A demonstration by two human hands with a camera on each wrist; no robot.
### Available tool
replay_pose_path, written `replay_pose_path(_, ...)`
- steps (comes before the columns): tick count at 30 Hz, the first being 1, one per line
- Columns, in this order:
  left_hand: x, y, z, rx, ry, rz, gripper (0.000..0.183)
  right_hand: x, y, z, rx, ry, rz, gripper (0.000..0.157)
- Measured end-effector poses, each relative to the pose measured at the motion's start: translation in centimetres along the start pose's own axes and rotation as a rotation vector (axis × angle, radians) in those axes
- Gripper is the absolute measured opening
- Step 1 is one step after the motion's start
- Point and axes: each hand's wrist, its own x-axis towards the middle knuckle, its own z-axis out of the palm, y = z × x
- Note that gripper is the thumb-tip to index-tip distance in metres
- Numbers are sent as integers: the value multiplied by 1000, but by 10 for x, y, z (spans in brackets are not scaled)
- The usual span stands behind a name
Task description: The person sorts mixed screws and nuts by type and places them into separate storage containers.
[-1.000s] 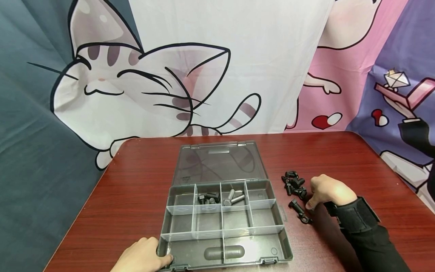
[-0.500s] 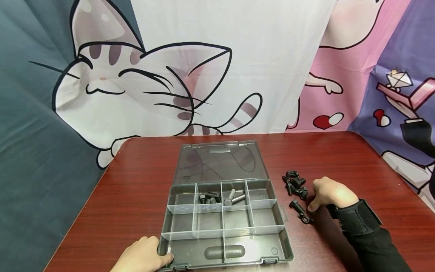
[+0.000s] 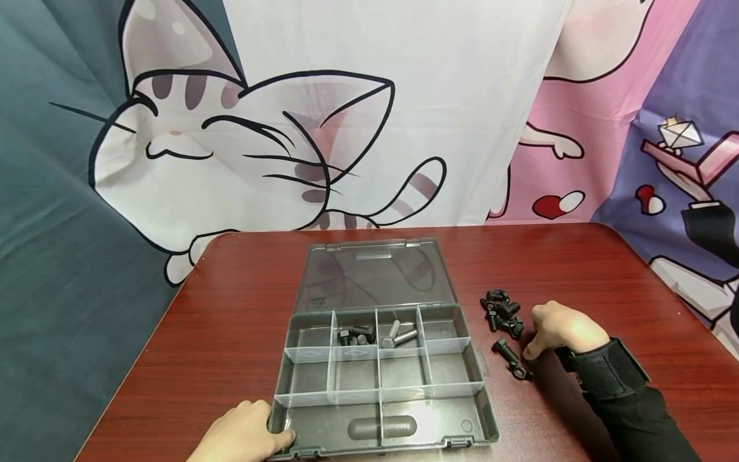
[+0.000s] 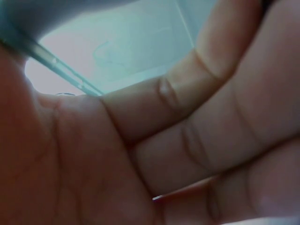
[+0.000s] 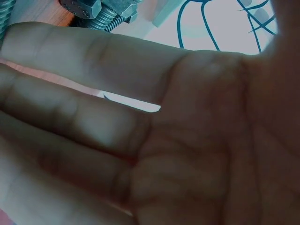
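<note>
Box with its lid laid back

The divided box has its lid beyond its far side. In its far row, the second compartment from the box's left holds dark bolts; the third holds silver bolts.

At the box's near left corner, the left hand grips the wall, thumb bent over the rim.

To the right of the box lies a pile of black bolts; nearer, still right of the box, are a single bolt and a small ring-shaped piece. Just beyond these from the box, the right hand reaches down; its fingertips are hidden, so whether it pinches anything cannot be told.
</note>
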Motion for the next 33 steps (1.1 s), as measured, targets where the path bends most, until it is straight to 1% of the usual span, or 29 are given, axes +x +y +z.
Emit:
replay_pose_path(6, 1, 0, 1, 1, -8, 1, 40, 0, 1, 1, -21, -9, 9, 33)
replay_pose_path(13, 1, 0, 0, 5, -2, 5, 40, -1, 1, 0, -45, -28, 30, 33)
replay_pose_path(20, 0, 0, 1, 3, 7, 5, 40, -5, 0, -4, -58, -15, 26, 25)
replay_pose_path(23, 0, 0, 1, 1, 4, 6, 40, -6, -2, -7, -59, 0, 23, 26)
replay_pose_path(28, 0, -1, 0, -3, 4, 9, 40, -8, -5, -12, -42, 21, 12, 33)
replay_pose_path(33, 0, -1, 0, 1, 20, 17, 39, -8, -10, -17, -50, 34, -2, 39)
